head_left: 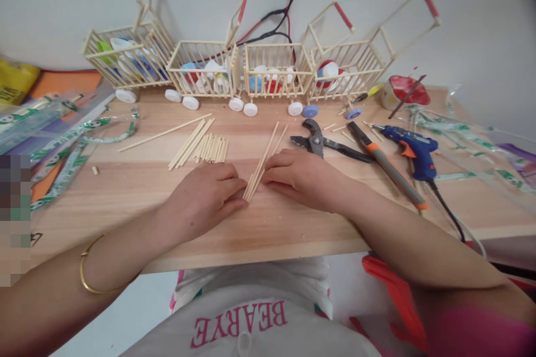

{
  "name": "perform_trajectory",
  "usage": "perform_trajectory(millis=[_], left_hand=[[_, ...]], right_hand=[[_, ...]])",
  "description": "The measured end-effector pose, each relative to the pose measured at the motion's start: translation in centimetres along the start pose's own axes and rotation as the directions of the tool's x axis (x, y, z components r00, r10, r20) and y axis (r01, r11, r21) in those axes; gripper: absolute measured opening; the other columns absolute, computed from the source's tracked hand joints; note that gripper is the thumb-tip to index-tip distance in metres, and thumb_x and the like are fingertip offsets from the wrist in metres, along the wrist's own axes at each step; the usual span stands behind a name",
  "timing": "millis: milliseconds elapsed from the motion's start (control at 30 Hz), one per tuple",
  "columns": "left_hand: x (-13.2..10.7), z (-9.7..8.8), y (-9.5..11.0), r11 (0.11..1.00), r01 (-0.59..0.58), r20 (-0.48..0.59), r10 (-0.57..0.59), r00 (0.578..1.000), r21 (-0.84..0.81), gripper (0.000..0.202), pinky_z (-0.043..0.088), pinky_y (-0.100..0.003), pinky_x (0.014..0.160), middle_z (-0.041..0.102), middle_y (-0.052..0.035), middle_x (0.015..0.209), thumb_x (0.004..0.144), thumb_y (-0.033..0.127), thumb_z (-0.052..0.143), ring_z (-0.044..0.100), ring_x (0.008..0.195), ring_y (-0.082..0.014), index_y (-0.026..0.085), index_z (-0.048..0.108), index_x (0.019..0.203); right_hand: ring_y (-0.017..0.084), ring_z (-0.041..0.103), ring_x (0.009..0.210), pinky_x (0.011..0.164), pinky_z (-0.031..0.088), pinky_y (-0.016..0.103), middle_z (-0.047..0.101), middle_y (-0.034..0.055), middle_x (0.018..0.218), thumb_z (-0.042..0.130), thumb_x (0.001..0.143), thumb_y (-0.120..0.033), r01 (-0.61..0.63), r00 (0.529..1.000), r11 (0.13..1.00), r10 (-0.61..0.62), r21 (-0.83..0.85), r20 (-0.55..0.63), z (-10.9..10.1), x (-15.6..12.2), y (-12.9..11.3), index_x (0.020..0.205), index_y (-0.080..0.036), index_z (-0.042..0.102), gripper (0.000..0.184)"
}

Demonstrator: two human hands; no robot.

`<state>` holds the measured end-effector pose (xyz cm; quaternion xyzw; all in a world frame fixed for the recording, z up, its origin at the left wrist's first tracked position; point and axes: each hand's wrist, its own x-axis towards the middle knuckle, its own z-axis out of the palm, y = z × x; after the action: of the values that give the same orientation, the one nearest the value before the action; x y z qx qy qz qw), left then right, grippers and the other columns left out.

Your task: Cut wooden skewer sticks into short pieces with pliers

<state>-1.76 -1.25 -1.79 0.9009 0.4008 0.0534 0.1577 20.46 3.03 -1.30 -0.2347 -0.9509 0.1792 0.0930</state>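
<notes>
A few long thin wooden sticks [264,160] lie at a slant on the table between my two hands. My left hand [208,192] has its fingers drawn together against the sticks' lower ends. From the other side, the bent fingers of my right hand [295,175] close on the same sticks; its fingertips are partly hidden. Beyond my left hand are a bunch of long sticks [190,144] and a row of short cut sticks [212,148]. Black-handled cutters [314,139] rest just past my right hand.
Several small stick-built carts [201,70] on round wheels line the wall, with balls and caps inside. To the right lie a grey-orange tool [391,170], a blue glue gun [412,148] with its cord, and a red-white cup [404,95]. Plastic wrappers [62,139] cover the left side.
</notes>
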Motion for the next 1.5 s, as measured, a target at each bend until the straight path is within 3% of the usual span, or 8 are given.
perform_trajectory(millis=[500, 933, 1500], left_hand=[[-0.02, -0.44, -0.36, 0.997, -0.011, 0.032, 0.014, 0.999, -0.081, 0.023, 0.039, -0.030, 0.072, 0.058, -0.0048, 0.086, 0.086, 0.033, 0.050, 0.054, 0.080, -0.0169, 0.018, 0.063, 0.095], [-0.03, 0.35, -0.07, 1.000, 0.024, -0.023, -0.024, 0.999, -0.011, 0.025, 0.040, -0.031, 0.073, 0.058, -0.0055, 0.087, 0.085, 0.037, 0.051, 0.054, 0.082, -0.0184, 0.017, 0.062, 0.095], [-0.21, 0.20, -0.52, 0.997, 0.042, -0.019, -0.043, 0.999, -0.063, 0.033, 0.040, -0.032, 0.072, 0.059, -0.0055, 0.088, 0.081, 0.046, 0.052, 0.054, 0.082, -0.0191, 0.019, 0.062, 0.097]], right_hand=[[0.018, 0.057, 0.093, 0.080, 0.043, 0.032, 0.063, 0.0089, 0.106, 0.046, 0.088, -0.017, 0.019, 1.000, 1.000, -0.019, 0.015, -0.001, -0.01, -0.08, 0.13, 0.093, -0.017, 0.066, 0.021], [0.018, 0.057, 0.092, 0.080, 0.044, 0.032, 0.064, 0.0083, 0.104, 0.047, 0.087, -0.016, 0.022, 1.000, 1.000, -0.022, 0.002, -0.011, -0.04, -0.05, 0.10, 0.094, -0.017, 0.066, 0.020], [0.016, 0.058, 0.094, 0.080, 0.043, 0.028, 0.064, 0.0079, 0.104, 0.048, 0.087, -0.016, -0.008, 1.000, 1.000, 0.008, 0.006, 0.013, -0.43, -0.06, -0.14, 0.094, -0.017, 0.065, 0.018]])
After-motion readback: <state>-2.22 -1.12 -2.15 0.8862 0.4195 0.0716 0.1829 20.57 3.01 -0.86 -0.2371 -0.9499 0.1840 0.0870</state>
